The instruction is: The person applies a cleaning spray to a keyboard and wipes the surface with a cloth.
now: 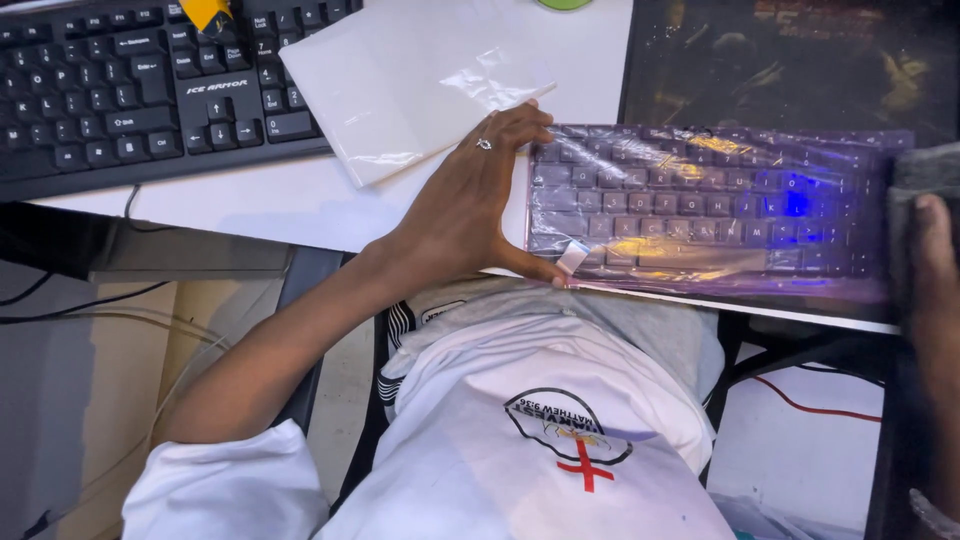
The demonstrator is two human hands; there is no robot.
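Observation:
A small backlit keyboard (pixel 700 205), wrapped in clear plastic film and glowing blue near its right end, lies along the front edge of the white desk (pixel 300 205). My left hand (pixel 465 205), a ring on one finger, clamps the keyboard's left end between thumb and fingers. At the frame's right edge my right hand (pixel 935 270) holds a grey cloth (pixel 925 175) against the keyboard's right end. A strip of tape (pixel 572 257) sticks up by my left thumb.
A large black keyboard (pixel 140 85) sits at the back left with a yellow object (pixel 207 12) on it. A clear plastic sleeve over white paper (pixel 410 80) lies beside it. A dark mat (pixel 790 60) covers the back right. Cables hang below the desk.

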